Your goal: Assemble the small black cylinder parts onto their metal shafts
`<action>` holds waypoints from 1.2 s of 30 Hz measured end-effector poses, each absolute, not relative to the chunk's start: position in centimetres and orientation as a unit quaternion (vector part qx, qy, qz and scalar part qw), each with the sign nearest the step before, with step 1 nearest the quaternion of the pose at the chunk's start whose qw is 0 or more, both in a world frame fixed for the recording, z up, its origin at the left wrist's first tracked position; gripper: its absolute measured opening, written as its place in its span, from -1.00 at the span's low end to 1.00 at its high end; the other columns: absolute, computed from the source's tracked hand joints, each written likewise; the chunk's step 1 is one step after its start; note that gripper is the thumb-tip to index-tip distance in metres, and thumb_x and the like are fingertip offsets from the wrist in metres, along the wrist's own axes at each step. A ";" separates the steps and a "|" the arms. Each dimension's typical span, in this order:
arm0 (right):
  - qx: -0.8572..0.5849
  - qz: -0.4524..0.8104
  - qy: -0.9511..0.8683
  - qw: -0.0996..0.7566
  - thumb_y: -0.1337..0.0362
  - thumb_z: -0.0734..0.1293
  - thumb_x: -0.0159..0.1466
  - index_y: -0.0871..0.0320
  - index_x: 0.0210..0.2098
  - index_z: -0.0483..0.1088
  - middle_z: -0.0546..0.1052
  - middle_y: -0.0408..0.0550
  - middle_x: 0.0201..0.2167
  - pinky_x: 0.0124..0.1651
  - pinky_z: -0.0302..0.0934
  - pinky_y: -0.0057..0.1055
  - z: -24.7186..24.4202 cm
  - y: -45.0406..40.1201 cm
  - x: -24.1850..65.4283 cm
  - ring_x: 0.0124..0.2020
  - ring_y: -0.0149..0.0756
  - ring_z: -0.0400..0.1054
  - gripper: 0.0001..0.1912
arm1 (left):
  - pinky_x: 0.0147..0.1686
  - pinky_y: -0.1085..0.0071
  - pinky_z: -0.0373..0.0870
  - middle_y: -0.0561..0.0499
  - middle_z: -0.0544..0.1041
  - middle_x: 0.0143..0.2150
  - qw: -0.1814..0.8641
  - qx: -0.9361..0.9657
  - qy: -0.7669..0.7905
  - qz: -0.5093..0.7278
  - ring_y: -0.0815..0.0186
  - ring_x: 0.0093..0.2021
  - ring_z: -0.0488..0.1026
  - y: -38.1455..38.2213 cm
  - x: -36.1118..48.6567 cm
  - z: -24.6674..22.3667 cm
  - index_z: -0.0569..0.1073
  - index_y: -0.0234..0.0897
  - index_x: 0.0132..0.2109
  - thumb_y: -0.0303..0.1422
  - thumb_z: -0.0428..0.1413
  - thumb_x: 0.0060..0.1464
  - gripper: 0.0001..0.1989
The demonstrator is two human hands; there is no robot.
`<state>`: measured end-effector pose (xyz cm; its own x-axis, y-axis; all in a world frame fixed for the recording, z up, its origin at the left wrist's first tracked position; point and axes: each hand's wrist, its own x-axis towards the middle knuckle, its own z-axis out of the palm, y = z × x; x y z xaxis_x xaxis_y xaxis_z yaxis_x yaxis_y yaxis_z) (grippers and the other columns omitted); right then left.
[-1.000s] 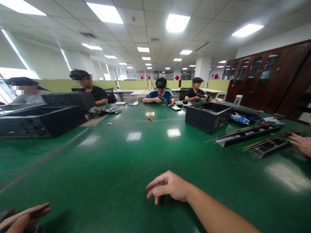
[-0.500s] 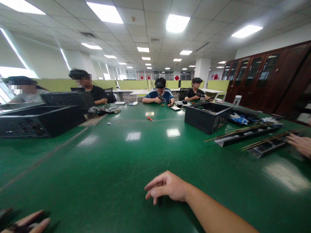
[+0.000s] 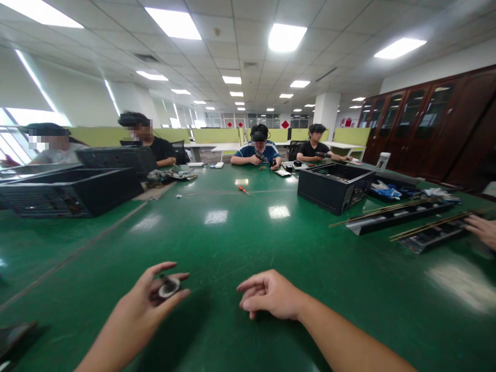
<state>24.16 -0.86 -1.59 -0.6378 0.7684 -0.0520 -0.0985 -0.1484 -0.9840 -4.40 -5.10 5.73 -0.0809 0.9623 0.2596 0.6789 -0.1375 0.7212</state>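
My left hand (image 3: 149, 297), at the lower left of centre, is closed around a small dark part with a pale round rim (image 3: 169, 288), held between thumb and fingers above the green table (image 3: 217, 248). To its right, my right hand (image 3: 271, 294) hovers low over the table with its fingers apart and slightly bent, holding nothing. A gap separates the two hands. A red screwdriver (image 3: 243, 189) lies farther off near the middle of the table.
Black computer cases stand at the left (image 3: 112, 194) and right (image 3: 337, 186). Long metal rails (image 3: 418, 240) lie at the right, touched by another person's hand (image 3: 482, 230). A dark flat object (image 3: 15, 336) sits at the lower left edge. Several people sit across the table.
My left hand has come in from the lower left corner toward the middle, bringing the round part into clear view. My right hand stays almost in place.
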 end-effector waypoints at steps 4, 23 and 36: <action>-0.336 0.606 -0.586 0.419 0.26 0.48 0.04 0.26 0.07 0.40 0.54 -0.09 -0.37 -0.37 0.25 -0.44 -1.4 0.1 25.3 -0.50 -0.42 0.39 -0.40 | -0.03 0.23 0.49 -0.10 0.62 -0.10 0.338 0.677 0.539 0.370 0.13 -0.09 0.58 -2.8 2.4 4.0 0.36 -0.23 -0.16 -0.12 0.28 -0.05 -0.60; -0.392 0.406 -0.722 0.401 0.14 0.33 0.26 0.10 0.17 0.36 0.56 -0.10 -0.30 -0.24 0.27 -0.40 -1.4 -0.7 25.5 -0.39 -0.37 0.39 -0.51 | -0.13 0.38 0.39 0.08 0.61 -0.20 0.216 0.785 0.500 0.295 0.27 -0.18 0.54 -2.8 4.0 0.6 0.54 -0.13 -0.12 -0.33 0.27 -0.02 -0.74; -0.364 0.492 -0.680 0.404 0.44 0.39 0.04 0.14 0.14 0.33 0.60 -0.04 -0.13 -0.12 0.31 -0.36 -1.7 -1.0 25.1 -0.24 -0.30 0.47 -0.35 | -0.16 0.41 0.41 0.09 0.62 -0.21 0.204 0.796 0.490 0.290 0.28 -0.19 0.55 -3.1 4.4 0.3 0.55 -0.12 -0.12 -0.37 0.25 -0.02 -0.75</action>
